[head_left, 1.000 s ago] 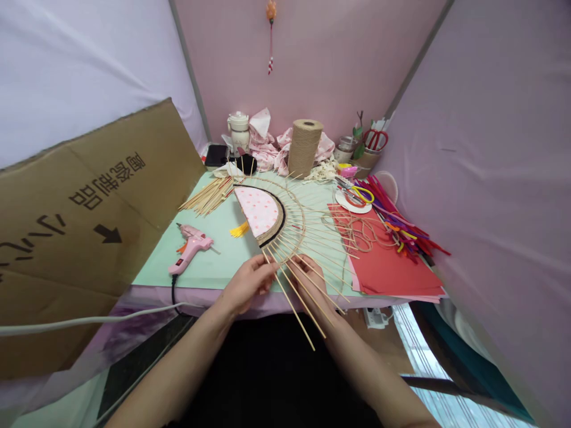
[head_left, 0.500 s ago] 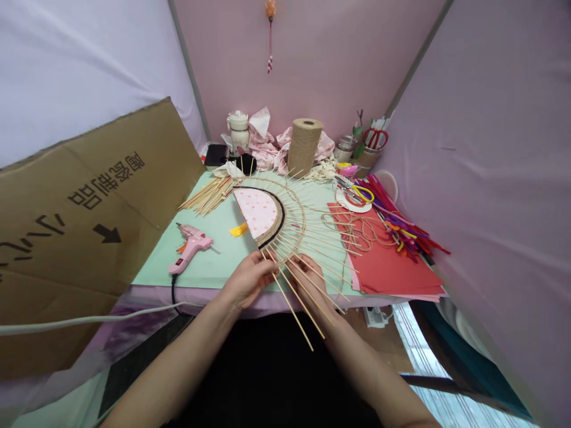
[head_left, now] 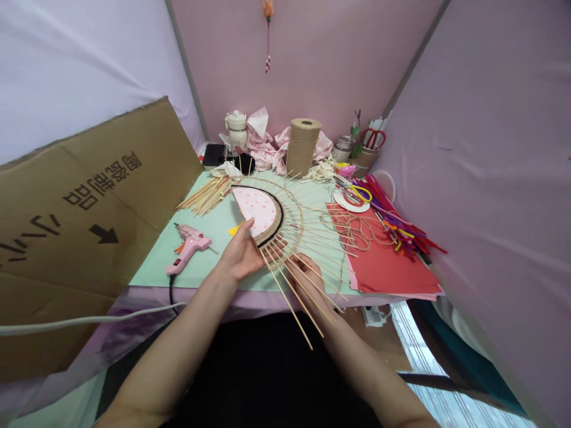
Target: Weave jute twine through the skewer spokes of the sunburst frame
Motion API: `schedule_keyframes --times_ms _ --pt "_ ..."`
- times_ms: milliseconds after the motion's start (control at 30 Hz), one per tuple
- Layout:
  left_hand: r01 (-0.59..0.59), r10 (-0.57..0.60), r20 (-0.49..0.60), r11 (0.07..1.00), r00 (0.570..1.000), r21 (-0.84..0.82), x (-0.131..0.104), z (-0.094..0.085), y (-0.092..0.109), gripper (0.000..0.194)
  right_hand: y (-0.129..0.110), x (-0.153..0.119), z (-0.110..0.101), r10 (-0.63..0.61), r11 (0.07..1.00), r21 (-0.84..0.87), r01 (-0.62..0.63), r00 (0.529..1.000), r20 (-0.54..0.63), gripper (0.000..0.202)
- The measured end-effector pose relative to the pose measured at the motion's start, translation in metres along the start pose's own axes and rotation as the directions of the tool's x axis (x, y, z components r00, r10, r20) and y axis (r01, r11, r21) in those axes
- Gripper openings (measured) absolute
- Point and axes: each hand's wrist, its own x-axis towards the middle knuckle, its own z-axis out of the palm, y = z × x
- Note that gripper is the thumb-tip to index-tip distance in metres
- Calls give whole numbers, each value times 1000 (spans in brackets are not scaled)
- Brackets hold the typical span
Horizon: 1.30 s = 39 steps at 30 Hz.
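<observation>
A half-round fan-shaped craft piece (head_left: 257, 209) has pink dotted cloth, a black and tan cord border, and thin wooden sticks (head_left: 292, 300) spreading outward. A ring of twine (head_left: 302, 209) runs across the sticks. My left hand (head_left: 243, 252) grips the piece's lower corner, thumb on the cloth side and fingers beneath the sticks. My right hand (head_left: 307, 276) closes around the sticks near the twine's lower end; its fingertips are partly hidden by them. A yellow tassel (head_left: 234, 229) shows beside the cloth's straight edge.
A pink glue gun (head_left: 190, 246) lies left, near loose sticks (head_left: 209, 195) and a large cardboard sheet (head_left: 89, 238). A twine spool (head_left: 303, 147) stands at the back. Red paper (head_left: 392, 261), scissors (head_left: 357, 190) and colourful pipe cleaners (head_left: 401, 220) lie right.
My left hand has shifted from the sticks near the twine's end up to the cloth corner, its thumb now raised onto the cloth. My right hand stays about where it was.
</observation>
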Motion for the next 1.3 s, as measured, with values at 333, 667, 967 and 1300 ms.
schedule_keyframes --times_ms 333,667,967,1300 --pt "-265 272 -222 962 936 58 1 -12 3 26 -1 -1 0 16 1000 11 -16 1000 -9 34" --pt "-460 488 -207 872 848 170 -6 -37 -7 23 -1 -2 -2 24 999 -27 -24 1000 -10 32" --pt "-218 243 -176 964 954 150 4 -19 4 48 1 -1 -3 34 997 -67 -35 999 -9 35" --pt "65 -71 75 995 995 79 19 -4 6 29 -3 -1 -3 18 999 -43 -18 1000 1 34"
